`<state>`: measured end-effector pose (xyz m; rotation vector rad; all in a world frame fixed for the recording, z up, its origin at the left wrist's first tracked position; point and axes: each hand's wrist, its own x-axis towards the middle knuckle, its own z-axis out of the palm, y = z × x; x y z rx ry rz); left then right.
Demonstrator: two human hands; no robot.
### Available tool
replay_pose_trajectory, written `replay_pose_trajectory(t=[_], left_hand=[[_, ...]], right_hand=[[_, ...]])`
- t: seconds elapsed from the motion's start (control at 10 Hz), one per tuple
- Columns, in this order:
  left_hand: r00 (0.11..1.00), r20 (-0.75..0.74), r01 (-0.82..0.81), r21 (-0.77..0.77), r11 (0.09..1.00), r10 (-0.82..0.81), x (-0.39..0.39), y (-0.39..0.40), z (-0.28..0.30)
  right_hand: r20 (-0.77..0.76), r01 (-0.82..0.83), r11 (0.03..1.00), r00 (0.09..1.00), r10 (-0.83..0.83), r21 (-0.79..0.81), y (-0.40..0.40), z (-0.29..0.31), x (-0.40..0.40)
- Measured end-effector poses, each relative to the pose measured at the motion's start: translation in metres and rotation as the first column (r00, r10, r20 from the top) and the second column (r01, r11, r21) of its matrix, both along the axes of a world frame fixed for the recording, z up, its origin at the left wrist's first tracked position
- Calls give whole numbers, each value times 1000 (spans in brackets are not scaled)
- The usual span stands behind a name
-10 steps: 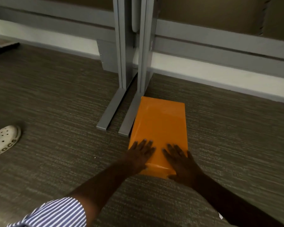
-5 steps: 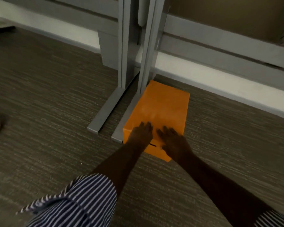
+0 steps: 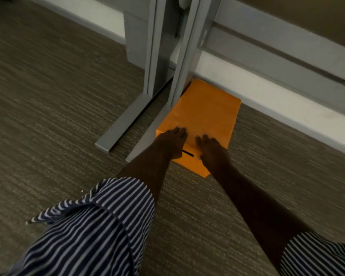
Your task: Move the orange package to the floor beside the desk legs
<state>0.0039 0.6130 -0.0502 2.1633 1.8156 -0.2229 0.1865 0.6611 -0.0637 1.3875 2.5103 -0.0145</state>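
We look down at the orange package (image 3: 203, 120) lying flat on the carpeted floor (image 3: 48, 96), its long left edge pressed against the foot of the right-hand bench leg (image 3: 184, 56). A second grey leg (image 3: 154, 46) stands just beside that one, toward nine o'clock, and its foot runs out over the carpet toward seven o'clock. The package's far corner, at twelve o'clock, sits close to the white baseboard (image 3: 277, 104) along the wall.

Our left hand (image 3: 172, 141) rests palm down on the near end of the package, fingers spread flat and pointing toward twelve o'clock; the grip is apart, pressing rather than clasping. Our right hand (image 3: 212, 148) lies the same way just beside it at three o'clock, fingers extended, its grip also apart and laid on the top face. Between the two hands a short dark slit shows on the package's near face. Striped sleeves (image 3: 100, 226) cover both upper arms at the bottom of the view.
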Motion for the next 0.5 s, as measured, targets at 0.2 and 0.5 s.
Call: replay_pose_trajectory(t=[0.2, 0.5], left_hand=[[999, 35, -21, -69, 997, 23, 4, 1, 9], [990, 134, -52, 69, 996, 42, 6, -22, 20]], right_hand=[[-31, 18, 999, 999, -19, -44, 1, 3, 1], [-181, 18, 999, 983, -25, -39, -9, 17, 14]])
